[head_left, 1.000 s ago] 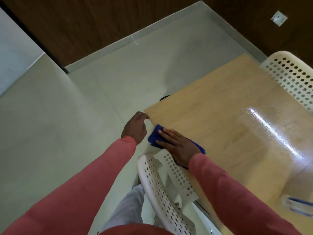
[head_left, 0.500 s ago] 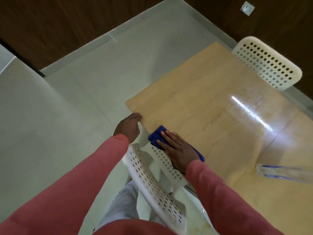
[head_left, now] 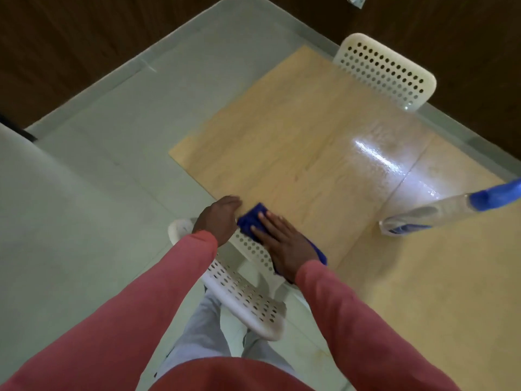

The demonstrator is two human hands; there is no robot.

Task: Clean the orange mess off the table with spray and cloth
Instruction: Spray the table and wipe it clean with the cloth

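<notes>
At the near edge of the table (head_left: 296, 131), your right hand (head_left: 284, 241) lies flat on the blue cloth (head_left: 249, 220), fingers straight and slightly spread, pressing it onto the wood. Your left hand (head_left: 218, 217) sits just beside it at the same edge, fingers curled over the rim; whether they grip the rim or cup beneath it cannot be told. No orange mess shows anywhere on the tabletop from this view. A wet sheen (head_left: 377, 159) shines further in, towards the right. The spray bottle (head_left: 439, 210) stands on the table well right of the cloth, partly cut off by the frame.

Risks, as a judgement: part of the cloth hangs past the edge, so a stroke towards you could push residue off the rim onto the white chair (head_left: 242, 297) below, or onto your trousers. A wide sweep to the right could knock the bottle over. The wet patch may be left streaked if you stay working at the edge.
</notes>
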